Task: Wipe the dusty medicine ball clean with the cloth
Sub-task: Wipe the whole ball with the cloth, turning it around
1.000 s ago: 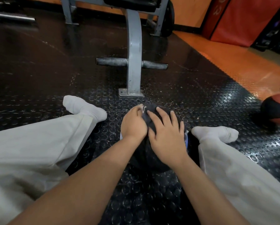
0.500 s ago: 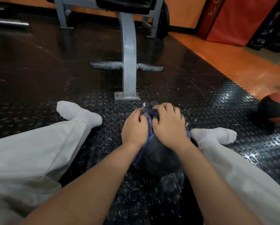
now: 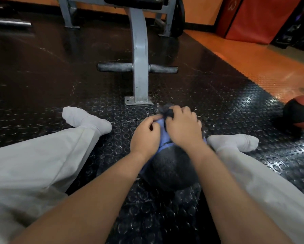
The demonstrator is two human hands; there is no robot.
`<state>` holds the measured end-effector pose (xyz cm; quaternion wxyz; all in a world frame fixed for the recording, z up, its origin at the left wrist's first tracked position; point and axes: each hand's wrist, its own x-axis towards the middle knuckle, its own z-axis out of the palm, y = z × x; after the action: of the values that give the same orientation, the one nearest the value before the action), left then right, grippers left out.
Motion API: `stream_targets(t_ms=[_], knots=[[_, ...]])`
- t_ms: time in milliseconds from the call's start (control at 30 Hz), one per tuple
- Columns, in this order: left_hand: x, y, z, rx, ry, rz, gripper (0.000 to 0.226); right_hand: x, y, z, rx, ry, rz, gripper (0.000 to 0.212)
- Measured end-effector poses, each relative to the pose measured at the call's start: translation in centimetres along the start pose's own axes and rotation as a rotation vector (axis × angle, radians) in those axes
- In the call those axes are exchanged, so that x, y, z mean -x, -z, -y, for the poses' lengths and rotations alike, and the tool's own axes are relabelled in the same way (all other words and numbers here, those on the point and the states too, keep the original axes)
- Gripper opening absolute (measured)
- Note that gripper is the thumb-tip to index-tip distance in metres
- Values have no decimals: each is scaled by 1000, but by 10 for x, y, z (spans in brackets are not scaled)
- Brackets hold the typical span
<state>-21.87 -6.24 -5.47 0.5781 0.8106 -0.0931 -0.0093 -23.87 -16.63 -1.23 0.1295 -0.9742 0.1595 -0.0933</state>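
The medicine ball [image 3: 172, 170] sits on the studded rubber floor [image 3: 227, 106] between the person's spread legs, with its near side dark, grainy and uncovered. The cloth [image 3: 162, 132] is draped over the far top of it. The left hand [image 3: 146, 136] and right hand [image 3: 183, 127] sit side by side there, each with curled fingers gripping a bunch of the fabric.

The ball looks heavy and firm, and its texture should give the cloth good bite. It will likely stay put under pressure, though it may roll if pushed off-center. The cloth is soft and gathers easily, so spreading it flat under a palm would probably cover more surface.

The socked feet [image 3: 234, 142] hem it in on either side, and the bench frame [image 3: 138, 67] stands just beyond. There is open floor to the left, and a second ball [image 3: 301, 115] lies well off to the right.
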Motion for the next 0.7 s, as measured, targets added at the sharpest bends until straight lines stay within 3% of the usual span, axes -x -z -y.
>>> stream_targets(t_ms=[67, 167, 233, 300, 400, 467, 533, 600, 667, 700], knots=[[-15, 5, -2, -127, 38, 61, 23, 39, -13, 9, 102, 119, -163, 42], [-26, 9, 0, -125, 45, 112, 36, 67, -22, 9, 100, 189, -179, 51], [-15, 5, -1, -63, 20, 88, 25, 55, -13, 6, 59, 169, -163, 53], [-3, -2, -5, -43, 24, 51, 25, 23, -2, 0, 44, 102, -58, 45], [5, -13, -10, -98, -2, -36, 37, -33, 15, -9, -158, -34, 263, 35], [1, -17, -15, -99, 22, -50, 39, -46, 16, -13, -232, -62, 304, 32], [-5, -19, -16, -126, 74, -45, 36, -33, 7, -14, -191, -16, 186, 36], [-11, -14, -16, -136, 111, -35, 31, -2, 1, -18, -177, 152, -35, 39], [-14, -9, -13, -76, 109, -8, 29, 16, -3, -33, -322, 306, -142, 39], [-12, -8, -11, -57, 88, 16, 30, 18, -5, -45, -442, 293, -143, 36]])
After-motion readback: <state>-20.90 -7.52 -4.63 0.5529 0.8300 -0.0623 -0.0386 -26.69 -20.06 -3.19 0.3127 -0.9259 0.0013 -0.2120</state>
